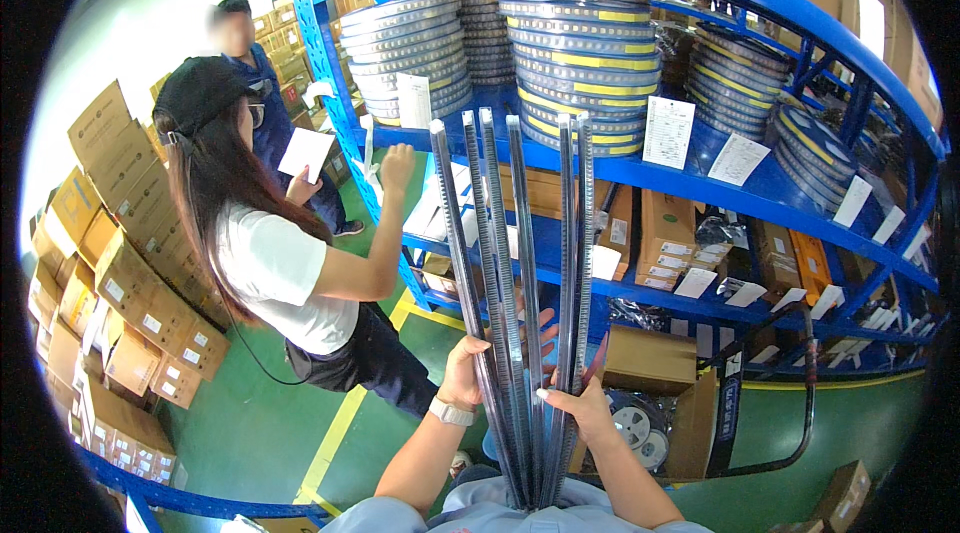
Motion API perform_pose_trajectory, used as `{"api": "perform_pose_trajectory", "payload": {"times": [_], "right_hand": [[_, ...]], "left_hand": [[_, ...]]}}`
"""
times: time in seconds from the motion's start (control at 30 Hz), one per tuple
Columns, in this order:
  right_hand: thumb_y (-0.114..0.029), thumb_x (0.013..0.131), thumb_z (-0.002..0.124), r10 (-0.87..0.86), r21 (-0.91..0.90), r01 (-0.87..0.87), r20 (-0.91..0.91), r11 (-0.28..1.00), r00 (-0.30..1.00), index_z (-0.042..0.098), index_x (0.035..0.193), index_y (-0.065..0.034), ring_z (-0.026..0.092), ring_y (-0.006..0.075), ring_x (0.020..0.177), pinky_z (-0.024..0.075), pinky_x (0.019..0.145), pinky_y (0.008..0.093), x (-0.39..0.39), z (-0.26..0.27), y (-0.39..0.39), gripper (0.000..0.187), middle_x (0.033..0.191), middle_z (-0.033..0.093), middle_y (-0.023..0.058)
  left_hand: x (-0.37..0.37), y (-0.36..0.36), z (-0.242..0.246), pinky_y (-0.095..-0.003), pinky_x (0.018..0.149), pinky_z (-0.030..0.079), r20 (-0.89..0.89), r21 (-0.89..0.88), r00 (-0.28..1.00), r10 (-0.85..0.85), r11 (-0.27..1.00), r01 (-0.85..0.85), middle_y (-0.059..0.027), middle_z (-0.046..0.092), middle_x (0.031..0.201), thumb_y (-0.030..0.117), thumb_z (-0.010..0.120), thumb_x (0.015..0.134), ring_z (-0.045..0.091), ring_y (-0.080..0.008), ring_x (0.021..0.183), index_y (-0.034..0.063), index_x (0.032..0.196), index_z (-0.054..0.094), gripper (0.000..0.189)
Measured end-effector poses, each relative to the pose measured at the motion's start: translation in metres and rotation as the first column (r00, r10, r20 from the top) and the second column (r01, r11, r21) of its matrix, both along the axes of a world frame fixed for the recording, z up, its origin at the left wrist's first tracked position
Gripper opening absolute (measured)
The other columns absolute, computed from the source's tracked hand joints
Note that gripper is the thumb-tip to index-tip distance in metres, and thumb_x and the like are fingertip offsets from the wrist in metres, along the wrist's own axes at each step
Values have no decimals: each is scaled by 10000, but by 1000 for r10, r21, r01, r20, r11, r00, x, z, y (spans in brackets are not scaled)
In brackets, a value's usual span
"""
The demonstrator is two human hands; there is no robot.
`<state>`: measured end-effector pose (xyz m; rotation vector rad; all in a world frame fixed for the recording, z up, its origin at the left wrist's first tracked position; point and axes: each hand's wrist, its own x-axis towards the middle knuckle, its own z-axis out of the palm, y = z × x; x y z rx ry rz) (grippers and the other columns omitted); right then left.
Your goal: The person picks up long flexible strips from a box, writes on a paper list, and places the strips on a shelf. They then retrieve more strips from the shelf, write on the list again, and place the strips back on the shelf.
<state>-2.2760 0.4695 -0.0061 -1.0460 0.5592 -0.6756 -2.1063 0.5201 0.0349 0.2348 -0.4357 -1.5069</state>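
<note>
Several long, clear plastic component tubes [501, 248] stand upright before me, fanned apart at the top and converging against my shirt. Small dark parts show in rows inside them. My left hand [463, 371] holds the left tubes, its thumb across the front and some fingers spread behind. My right hand [585, 405] grips the right-hand tubes [580, 233] from the side, thumb in front. A thin reddish item [598, 362] shows by the right fingers; I cannot tell what it is. The tube tops overlap the blue shelf in view.
A blue metal rack [480, 146] carries stacked component reels [585, 75] and paper tags. An open carton [649, 360] of reels and a trolley with a black handle [810, 383] stand right. A person in a white shirt [277, 270] is close left, another behind. Cartons [150, 323] pile left.
</note>
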Motion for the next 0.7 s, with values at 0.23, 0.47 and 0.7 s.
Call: {"api": "perform_pose_trajectory", "payload": {"times": [0.23,0.47,0.7], "right_hand": [[-60,698,748,-2,48,2,3,999,1000,582,970,-24,615,140,721,497,653,276,3,4,2,320,872,633,57],[-70,694,747,125,82,-123,-21,989,992,559,1013,-24,636,188,740,512,688,327,1,-3,-8,373,853,630,76],[-122,704,750,84,170,-82,-9,982,996,581,992,-13,634,199,763,507,694,333,-11,-18,-12,352,862,624,80]], "left_hand": [[6,-4,-16,-435,1103,203,126,-7,989,83,997,-82,-167,227,1475,312,574,650,298,-307,1327,49,1435,185,914],[5,-8,-37,-458,1093,216,17,8,996,84,996,-84,-153,192,1489,288,603,612,249,-309,1349,79,1435,186,946],[-6,-19,-49,-488,1062,258,49,-3,999,23,1000,-23,-174,198,1482,303,640,584,257,-333,1335,94,1432,199,978]]}}
